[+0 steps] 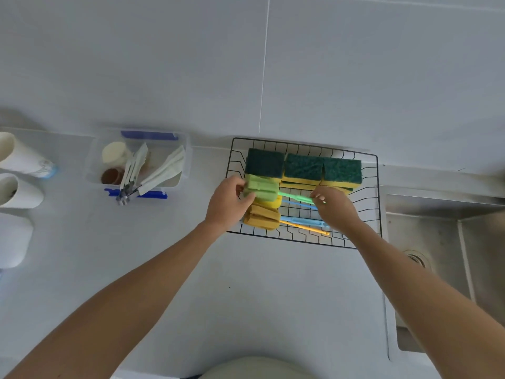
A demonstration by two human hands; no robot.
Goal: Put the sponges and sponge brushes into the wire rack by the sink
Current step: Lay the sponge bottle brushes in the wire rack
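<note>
A black wire rack (373, 192) stands on the counter beside the sink. Along its back row sit green-and-yellow sponges (303, 168). A green sponge brush (261, 186) lies over the rack's left side; my left hand (228, 203) grips its foam head and my right hand (332, 205) pinches the end of its green handle. Under it lie a yellow sponge brush (262, 217) with an orange handle and a blue-handled brush (306, 222), whose head is hidden.
A clear plastic box with blue clips (138, 162) holding cloths and utensils stands left of the rack. White cups (16, 170) lie at the far left. The steel sink (448, 255) is right of the rack. A tiled wall rises behind.
</note>
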